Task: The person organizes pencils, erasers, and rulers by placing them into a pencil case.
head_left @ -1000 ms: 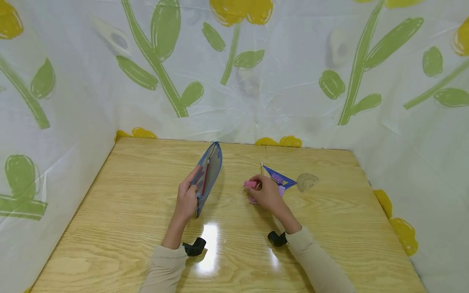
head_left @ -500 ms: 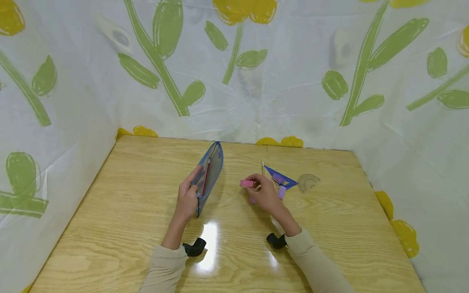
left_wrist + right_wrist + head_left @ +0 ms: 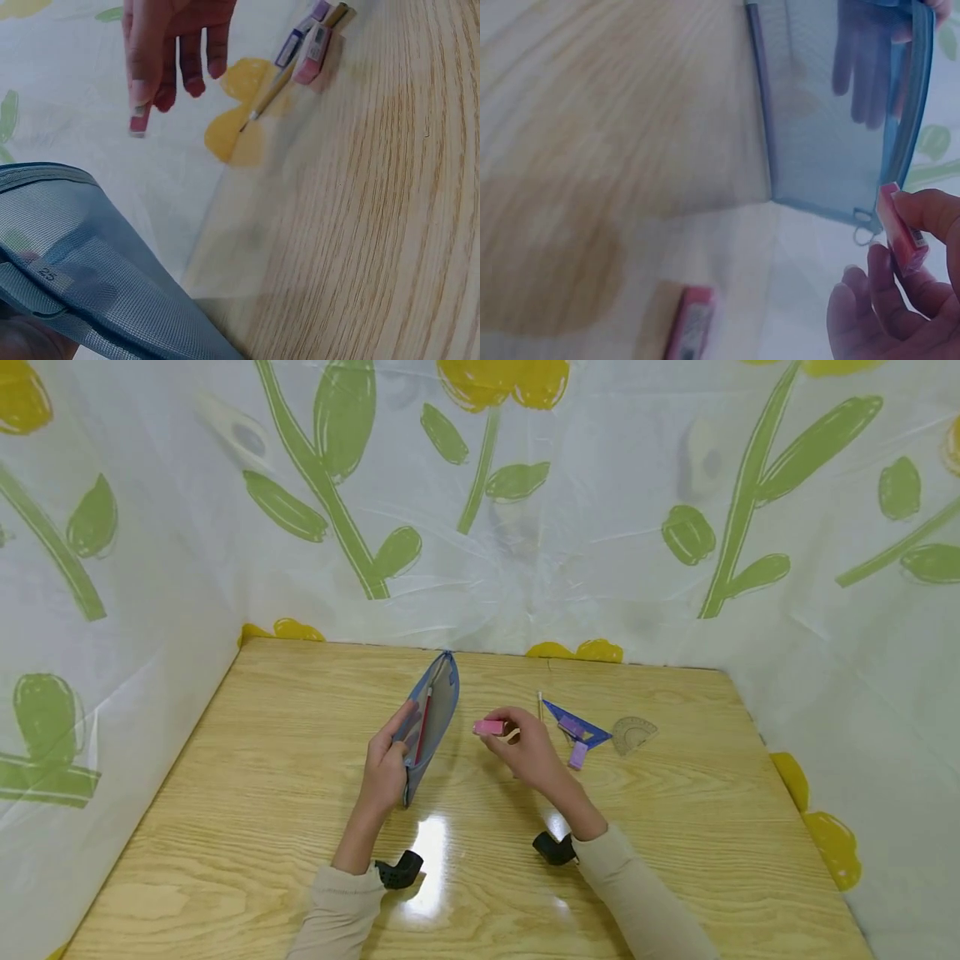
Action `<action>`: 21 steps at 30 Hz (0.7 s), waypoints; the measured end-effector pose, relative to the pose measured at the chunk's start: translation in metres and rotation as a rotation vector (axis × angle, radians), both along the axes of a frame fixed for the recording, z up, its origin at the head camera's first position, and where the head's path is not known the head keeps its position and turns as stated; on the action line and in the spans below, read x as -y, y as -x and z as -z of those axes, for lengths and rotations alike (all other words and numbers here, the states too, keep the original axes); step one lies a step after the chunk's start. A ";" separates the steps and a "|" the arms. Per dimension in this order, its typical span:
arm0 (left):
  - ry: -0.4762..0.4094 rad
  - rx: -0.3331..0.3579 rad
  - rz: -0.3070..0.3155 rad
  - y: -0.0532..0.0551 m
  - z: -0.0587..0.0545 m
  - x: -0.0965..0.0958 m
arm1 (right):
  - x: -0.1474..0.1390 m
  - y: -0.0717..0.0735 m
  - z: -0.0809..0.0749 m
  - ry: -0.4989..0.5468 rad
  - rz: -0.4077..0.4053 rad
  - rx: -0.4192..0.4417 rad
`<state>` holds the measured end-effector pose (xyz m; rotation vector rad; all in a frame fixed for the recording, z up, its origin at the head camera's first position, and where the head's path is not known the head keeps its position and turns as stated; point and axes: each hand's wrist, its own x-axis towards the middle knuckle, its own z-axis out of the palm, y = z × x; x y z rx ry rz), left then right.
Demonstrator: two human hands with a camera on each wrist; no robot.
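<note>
My left hand grips a blue mesh zip pouch by its side, fingers spread behind the mesh. The pouch stands tilted with its mouth unzipped, and a red pencil lies inside. Between thumb and fingertips my right hand pinches a pink eraser, held above the table just right of the pouch. In the right wrist view this eraser overlaps the pouch's zip end. A second pink eraser lies on the table, mostly hidden by my right hand in the head view.
Right of my right hand lie a blue set square with a purple eraser on it, another purple eraser, a clear protractor and a wooden pencil. A flowered white cloth walls the table's back and sides.
My right hand has moved left with the pink eraser, closer to the pouch, uncovering more of the lower purple eraser. The left hand and pouch stay nearly in place.
</note>
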<state>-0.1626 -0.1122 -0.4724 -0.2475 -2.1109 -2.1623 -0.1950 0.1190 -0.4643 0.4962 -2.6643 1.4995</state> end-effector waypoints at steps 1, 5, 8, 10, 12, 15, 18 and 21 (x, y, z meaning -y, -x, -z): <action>-0.003 0.007 -0.002 0.000 0.000 0.000 | 0.002 0.001 -0.001 0.003 -0.003 0.002; 0.003 0.026 -0.007 -0.001 0.002 0.002 | 0.012 0.004 -0.007 0.007 -0.016 -0.017; 0.003 0.019 -0.005 -0.002 0.001 0.002 | 0.018 0.008 -0.012 0.007 -0.024 -0.037; -0.005 0.009 -0.002 -0.002 0.001 0.002 | 0.023 0.011 -0.015 0.010 -0.033 -0.046; -0.018 -0.002 0.003 -0.001 0.000 0.001 | 0.027 0.015 -0.017 0.007 -0.042 -0.052; -0.042 -0.011 0.009 -0.001 0.001 0.001 | 0.032 0.020 -0.020 -0.003 -0.051 -0.070; -0.048 -0.014 0.012 0.000 0.001 0.001 | 0.035 0.024 -0.023 -0.004 -0.051 -0.092; -0.039 -0.017 0.012 0.000 0.001 0.002 | 0.038 0.026 -0.028 0.003 -0.054 -0.121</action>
